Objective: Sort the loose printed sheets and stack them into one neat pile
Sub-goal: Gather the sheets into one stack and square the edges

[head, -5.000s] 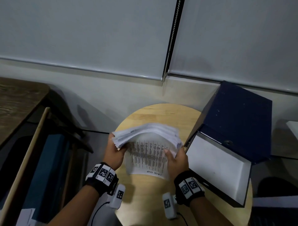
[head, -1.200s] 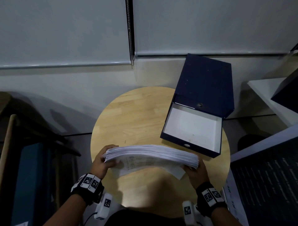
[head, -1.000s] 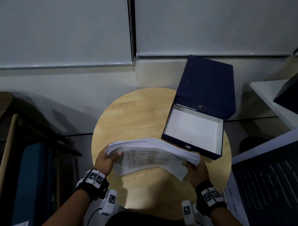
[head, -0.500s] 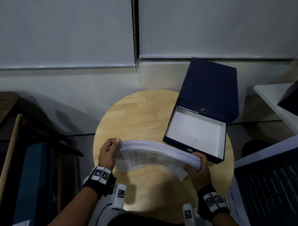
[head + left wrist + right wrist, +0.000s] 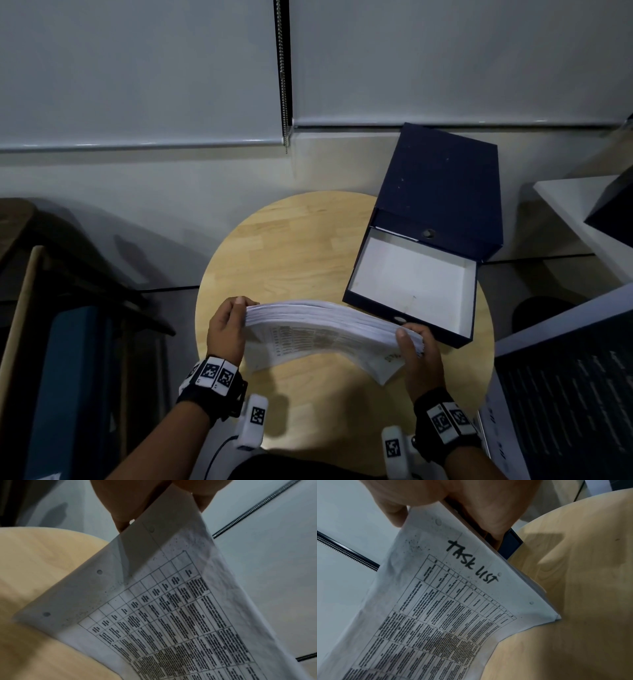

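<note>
A thick stack of printed sheets (image 5: 329,325) stands on edge above the round wooden table (image 5: 291,246), its printed table side facing me. My left hand (image 5: 227,325) grips the stack's left end, fingers curled over the top edge. My right hand (image 5: 416,346) holds the right end, thumb on the near face. In the left wrist view the sheets (image 5: 171,608) show a printed grid and punch holes under my fingers (image 5: 130,503). In the right wrist view the front sheet (image 5: 447,601) reads "TASK LIST" below my hand (image 5: 453,496).
An open dark blue file box (image 5: 414,284) with a white inside lies on the table's right part, its lid (image 5: 442,185) leaning back towards the wall. A dark printed board (image 5: 568,404) stands at the right. Dark furniture (image 5: 68,342) fills the left.
Over the last second the stack tipped more upright between my hands and my left fingers moved up over its top edge. Five seconds ago it was held further left and looser.
</note>
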Tool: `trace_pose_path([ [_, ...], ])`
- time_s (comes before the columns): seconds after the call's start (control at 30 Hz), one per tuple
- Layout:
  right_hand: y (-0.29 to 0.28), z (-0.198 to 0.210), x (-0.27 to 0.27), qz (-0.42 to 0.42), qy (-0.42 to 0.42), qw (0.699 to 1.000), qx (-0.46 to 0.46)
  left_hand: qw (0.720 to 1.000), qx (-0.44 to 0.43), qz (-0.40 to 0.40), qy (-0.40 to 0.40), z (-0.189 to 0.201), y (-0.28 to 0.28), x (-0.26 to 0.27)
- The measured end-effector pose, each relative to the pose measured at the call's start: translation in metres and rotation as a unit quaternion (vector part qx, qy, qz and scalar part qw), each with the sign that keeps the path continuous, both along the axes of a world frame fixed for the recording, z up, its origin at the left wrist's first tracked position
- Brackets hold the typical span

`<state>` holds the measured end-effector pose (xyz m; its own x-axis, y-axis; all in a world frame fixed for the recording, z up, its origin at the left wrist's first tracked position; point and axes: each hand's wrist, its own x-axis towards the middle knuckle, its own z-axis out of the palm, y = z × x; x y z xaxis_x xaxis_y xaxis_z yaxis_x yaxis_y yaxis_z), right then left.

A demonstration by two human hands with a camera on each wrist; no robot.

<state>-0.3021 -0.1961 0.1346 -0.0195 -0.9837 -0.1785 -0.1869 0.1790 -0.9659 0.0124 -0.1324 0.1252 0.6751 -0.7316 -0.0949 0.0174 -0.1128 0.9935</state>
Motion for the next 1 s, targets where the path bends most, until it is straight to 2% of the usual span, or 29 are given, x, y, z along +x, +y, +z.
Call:
trace_pose_path([
  [0.13, -0.002, 0.002, 0.001, -0.01, -0.005, 1.0, 0.004, 0.999, -0.026, -0.009, 0.027, 0.01, 0.006, -0.002],
  [0.27, -0.005, 0.004, 0.003, -0.028, 0.013, 0.999, 0.005, 1.0, 0.001, -0.024, 0.014, 0.007, 0.011, 0.001],
  [0.47, -0.01, 0.001, 0.0, -0.055, -0.004, 0.998, -0.003, 0.995, -0.049, -0.061, 0.066, 0.011, 0.009, 0.0],
  [0.6, -0.007, 0.005, 0.003, -0.025, -0.022, 0.999, -0.007, 0.989, -0.039, -0.081, 0.121, 0.012, 0.008, -0.002],
  [0.73, -0.003, 0.005, 0.001, -0.006, -0.032, 0.999, -0.019, 0.981, -0.065, -0.093, 0.161, 0.013, 0.004, 0.005],
  [0.87, -0.001, 0.0, -0.016, 0.03, -0.102, 0.994, -0.015, 0.974, -0.02, -0.161, 0.155, 0.004, 0.007, 0.018],
  [1.0, 0.009, -0.014, -0.029, 0.095, -0.085, 0.992, -0.017, 0.984, 0.059, -0.128, 0.105, -0.004, 0.009, 0.021],
])
